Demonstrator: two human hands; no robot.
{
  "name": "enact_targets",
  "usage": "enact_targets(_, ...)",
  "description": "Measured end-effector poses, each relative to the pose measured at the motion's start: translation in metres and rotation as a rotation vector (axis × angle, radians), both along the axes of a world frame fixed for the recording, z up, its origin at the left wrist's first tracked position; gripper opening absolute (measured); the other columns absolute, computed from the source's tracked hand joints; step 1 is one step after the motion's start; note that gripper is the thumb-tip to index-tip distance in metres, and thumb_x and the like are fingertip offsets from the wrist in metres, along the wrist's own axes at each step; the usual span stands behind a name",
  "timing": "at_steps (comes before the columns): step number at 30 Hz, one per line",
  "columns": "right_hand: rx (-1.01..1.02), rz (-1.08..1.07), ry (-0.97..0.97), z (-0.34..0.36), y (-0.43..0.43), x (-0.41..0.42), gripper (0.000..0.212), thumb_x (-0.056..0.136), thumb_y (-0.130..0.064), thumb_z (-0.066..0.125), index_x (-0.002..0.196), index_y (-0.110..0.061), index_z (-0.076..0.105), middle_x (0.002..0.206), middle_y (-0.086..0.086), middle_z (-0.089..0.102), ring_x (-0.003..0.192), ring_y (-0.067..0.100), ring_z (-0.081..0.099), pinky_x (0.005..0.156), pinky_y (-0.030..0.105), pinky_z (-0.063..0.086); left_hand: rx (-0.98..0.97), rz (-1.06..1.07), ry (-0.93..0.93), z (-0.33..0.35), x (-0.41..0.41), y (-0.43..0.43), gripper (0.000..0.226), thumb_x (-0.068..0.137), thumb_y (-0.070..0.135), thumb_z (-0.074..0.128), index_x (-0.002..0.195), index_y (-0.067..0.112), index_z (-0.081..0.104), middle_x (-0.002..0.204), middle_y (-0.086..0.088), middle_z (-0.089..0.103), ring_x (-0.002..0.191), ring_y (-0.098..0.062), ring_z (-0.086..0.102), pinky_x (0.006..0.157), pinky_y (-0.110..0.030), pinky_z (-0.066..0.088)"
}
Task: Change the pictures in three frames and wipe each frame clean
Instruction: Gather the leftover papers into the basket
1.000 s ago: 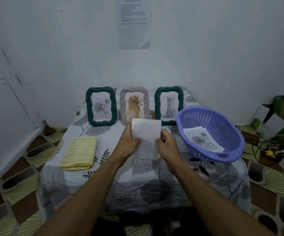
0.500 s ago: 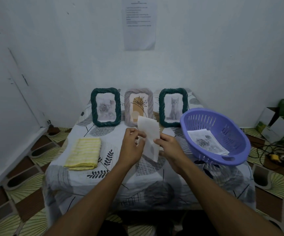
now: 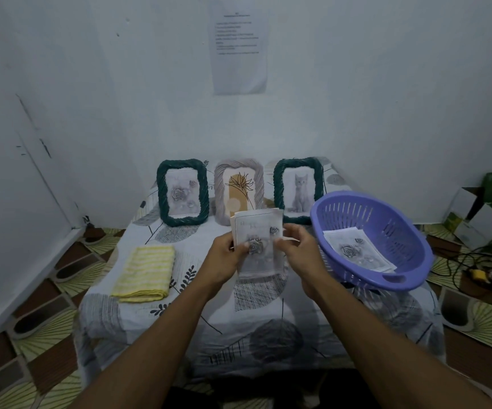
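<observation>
Three frames stand against the wall at the back of the table: a green frame with a rose picture (image 3: pixel 182 192), a grey frame with a plant drawing (image 3: pixel 238 190), and a green frame with a cat picture (image 3: pixel 298 188). Above the table's middle I hold a small stack of rose pictures (image 3: pixel 261 234), printed side toward me. My left hand (image 3: pixel 228 255) pinches its left edge with the thumb on the print. My right hand (image 3: pixel 300 250) touches its right edge with curled fingers. A folded yellow cloth (image 3: pixel 144 273) lies at the left.
A purple slotted basket (image 3: pixel 386 222) sits tilted at the table's right edge with more rose pictures (image 3: pixel 356 250) inside. The patterned tablecloth (image 3: pixel 268 329) covers the table. Cardboard boxes (image 3: pixel 486 208) and cables (image 3: pixel 474 261) lie on the floor at right. A paper sheet (image 3: pixel 240 45) hangs on the wall.
The sheets showed their blank back a second ago, then stood edge-on; now they are turned with the rose print facing me. Both hands stayed on them.
</observation>
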State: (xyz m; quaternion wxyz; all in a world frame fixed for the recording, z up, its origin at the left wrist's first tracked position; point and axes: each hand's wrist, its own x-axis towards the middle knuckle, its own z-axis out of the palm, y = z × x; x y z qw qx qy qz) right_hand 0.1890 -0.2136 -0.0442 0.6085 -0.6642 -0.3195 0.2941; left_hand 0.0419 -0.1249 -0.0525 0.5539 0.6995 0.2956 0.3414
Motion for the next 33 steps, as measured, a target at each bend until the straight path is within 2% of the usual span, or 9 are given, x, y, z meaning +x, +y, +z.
enact_targets(2,0.032,0.070,0.033,0.003,0.000,0.000,0.023,0.092,-0.008,0.061,0.113,-0.016,0.061,0.108,-0.004,0.068,0.097,0.011,0.063,0.071,0.023,0.051,0.006,-0.030,0.001,0.002,-0.002,0.000,0.020,0.096,0.016,0.054,0.107,0.029,0.064,0.109,0.004,0.070,0.101,-0.015,0.066,0.089,-0.039,0.055)
enact_targets(6,0.055,0.052,0.001,0.002,0.002,-0.003,0.019,0.094,-0.005,0.057,0.096,-0.021,0.066,0.102,-0.004,0.073,0.099,0.015,0.067,0.085,0.035,0.055,-0.003,0.003,-0.061,0.000,0.001,0.002,0.026,0.098,0.013,0.049,0.114,0.032,0.056,0.115,0.003,0.066,0.109,-0.014,0.062,0.090,-0.033,0.053)
enact_targets(9,0.023,0.053,-0.047,-0.010,-0.001,-0.008,0.024,0.096,-0.009,0.055,0.092,-0.029,0.067,0.096,-0.005,0.074,0.095,0.017,0.069,0.086,0.040,0.056,0.014,0.009,-0.038,-0.014,0.002,-0.001,0.028,0.100,0.010,0.044,0.122,0.024,0.055,0.119,0.000,0.065,0.113,-0.016,0.061,0.097,-0.042,0.051)
enact_targets(13,-0.022,0.019,-0.144,-0.017,-0.001,-0.009,0.022,0.100,-0.019,0.048,0.095,-0.025,0.068,0.089,0.003,0.073,0.088,0.027,0.068,0.080,0.047,0.056,0.066,0.023,-0.006,-0.025,0.004,-0.003,0.030,0.101,0.017,0.041,0.128,0.021,0.053,0.123,0.000,0.063,0.115,-0.017,0.059,0.096,-0.047,0.050)
enact_targets(18,-0.081,0.032,-0.208,-0.017,-0.001,-0.008,0.026,0.102,-0.017,0.041,0.100,-0.023,0.066,0.090,0.004,0.072,0.088,0.026,0.067,0.080,0.047,0.056,0.222,0.079,0.114,-0.025,0.010,-0.005,0.025,0.101,0.013,0.039,0.120,0.012,0.056,0.111,-0.003,0.066,0.101,-0.017,0.062,0.088,-0.040,0.053)
enact_targets(22,-0.079,0.009,-0.273,0.002,-0.002,0.002,0.025,0.102,-0.021,0.043,0.103,-0.018,0.067,0.092,0.007,0.071,0.085,0.024,0.066,0.078,0.044,0.057,0.382,0.149,0.118,-0.004,0.022,-0.003,0.022,0.100,0.012,0.041,0.111,0.008,0.059,0.102,-0.007,0.065,0.091,-0.019,0.062,0.073,-0.026,0.051)
enact_targets(26,-0.021,-0.090,-0.414,0.037,-0.009,0.035,0.019,0.098,-0.013,0.048,0.093,-0.008,0.065,0.082,0.014,0.066,0.067,0.018,0.056,0.061,0.030,0.046,0.352,0.131,0.043,0.033,0.052,-0.008,0.020,0.098,0.010,0.045,0.112,0.007,0.059,0.101,-0.008,0.066,0.089,-0.018,0.063,0.076,-0.035,0.055)
enact_targets(29,0.002,-0.188,-0.414,0.056,-0.022,0.072,0.013,0.092,-0.009,0.058,0.101,-0.018,0.064,0.086,0.000,0.066,0.075,0.014,0.061,0.066,0.028,0.050,0.304,0.154,0.023,0.054,0.084,-0.019,0.020,0.092,0.009,0.058,0.111,0.009,0.056,0.093,-0.002,0.064,0.079,-0.010,0.059,0.076,-0.034,0.056)
enact_targets(33,-0.081,-0.277,-0.398,0.063,-0.047,0.128,0.017,0.084,-0.008,0.069,0.096,-0.018,0.064,0.081,0.002,0.066,0.077,0.019,0.061,0.074,0.032,0.051,0.289,0.107,0.108,0.064,0.135,-0.033,0.028,0.082,0.012,0.070,0.103,0.016,0.053,0.080,-0.004,0.064,0.073,-0.018,0.064,0.068,-0.040,0.058)
